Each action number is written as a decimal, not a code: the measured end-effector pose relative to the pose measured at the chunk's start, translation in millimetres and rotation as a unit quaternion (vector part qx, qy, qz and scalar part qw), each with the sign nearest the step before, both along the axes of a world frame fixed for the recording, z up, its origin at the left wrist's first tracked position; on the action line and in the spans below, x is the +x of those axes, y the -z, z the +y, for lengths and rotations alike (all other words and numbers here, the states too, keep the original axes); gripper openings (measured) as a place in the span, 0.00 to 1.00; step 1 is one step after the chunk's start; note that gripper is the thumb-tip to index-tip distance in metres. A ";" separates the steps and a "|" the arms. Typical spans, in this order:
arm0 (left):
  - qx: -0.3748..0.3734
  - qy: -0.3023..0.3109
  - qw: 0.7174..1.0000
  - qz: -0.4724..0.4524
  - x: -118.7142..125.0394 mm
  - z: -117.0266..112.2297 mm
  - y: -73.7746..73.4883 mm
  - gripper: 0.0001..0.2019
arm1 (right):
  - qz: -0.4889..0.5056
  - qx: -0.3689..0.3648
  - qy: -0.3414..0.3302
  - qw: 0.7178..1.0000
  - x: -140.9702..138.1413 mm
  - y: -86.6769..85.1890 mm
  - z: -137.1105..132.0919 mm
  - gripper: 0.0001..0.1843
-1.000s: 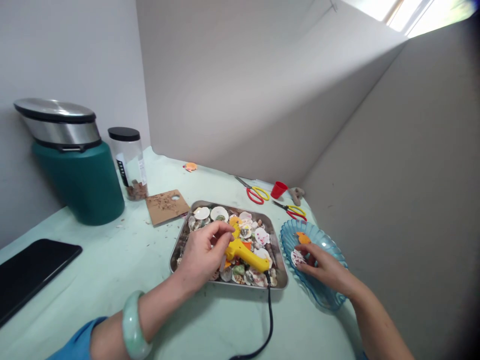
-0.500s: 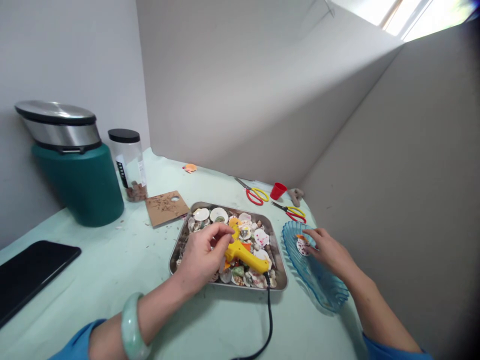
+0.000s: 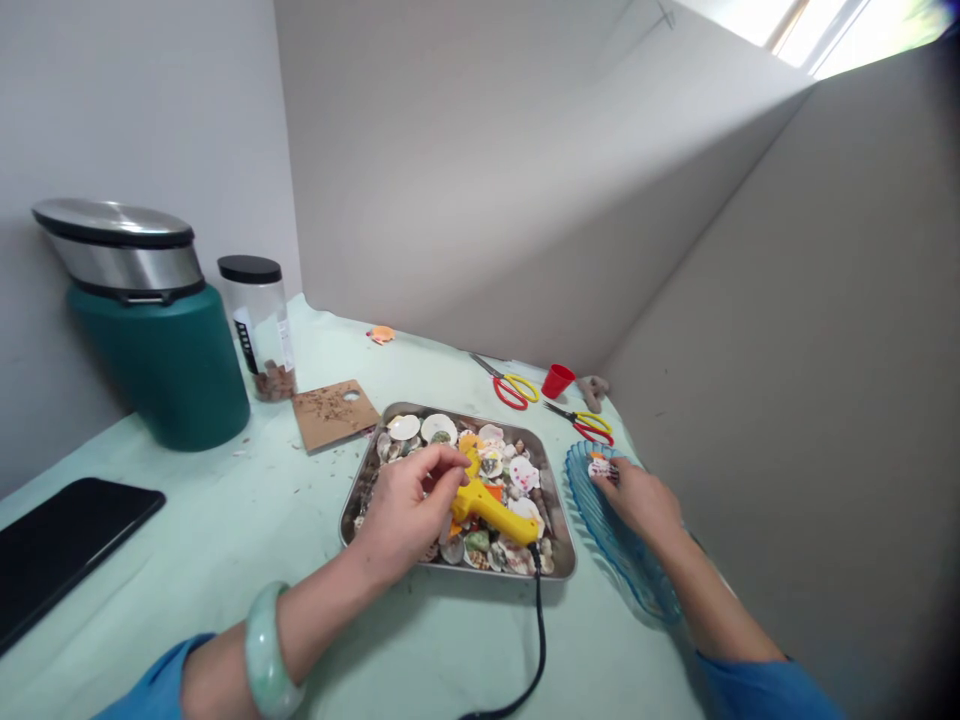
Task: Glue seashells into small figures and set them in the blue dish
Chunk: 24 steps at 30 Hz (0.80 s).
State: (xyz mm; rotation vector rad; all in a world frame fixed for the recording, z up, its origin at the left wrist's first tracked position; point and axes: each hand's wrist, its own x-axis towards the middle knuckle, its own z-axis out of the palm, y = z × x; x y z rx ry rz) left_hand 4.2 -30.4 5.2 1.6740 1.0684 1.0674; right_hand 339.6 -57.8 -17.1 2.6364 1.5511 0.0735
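Observation:
My left hand (image 3: 409, 507) is closed around a yellow glue gun (image 3: 491, 506), which lies over a steel tray (image 3: 360, 490) full of painted seashells; its black cord (image 3: 538, 640) runs toward me. My right hand (image 3: 637, 498) rests inside a blue glass dish (image 3: 600, 530) and pinches a white shell with red marks (image 3: 600, 467) at the dish's far rim. A small orange piece sits just beside that shell.
Two pairs of red-and-yellow scissors (image 3: 514, 386) (image 3: 587, 423) and a red cup (image 3: 557, 380) lie behind the tray. A cardboard piece (image 3: 334, 413), a black-lidded jar (image 3: 259, 325), a green bin (image 3: 154, 330) and a black tablet (image 3: 60, 550) stand to the left. Grey partition walls close the back and right.
My right hand has slid from the near middle of the blue dish to its far rim, carrying the shell. My left hand and the glue gun have stayed put.

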 end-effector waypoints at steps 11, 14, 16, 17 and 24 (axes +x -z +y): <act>-0.007 0.008 1.000 -0.001 0.7 0.6 -2.7 0.07 | 0.023 0.028 -0.005 0.999 4.9 0.0 -12.0 0.25; -0.012 0.006 1.000 -0.009 0.6 0.2 -2.2 0.07 | 0.025 0.050 -0.006 0.998 2.7 -5.2 -14.1 0.27; -0.019 0.003 1.000 -0.015 0.3 0.1 -2.0 0.08 | 0.026 0.074 -0.009 0.997 -4.6 -11.0 -15.1 0.26; -0.024 0.003 0.999 -0.022 0.0 0.1 -1.9 0.08 | 0.028 0.092 -0.014 0.995 -11.5 -14.6 -15.8 0.26; -0.033 0.026 0.997 -0.069 -1.4 0.9 -1.1 0.12 | 0.360 0.220 -0.271 0.865 -131.0 -53.4 -62.0 0.16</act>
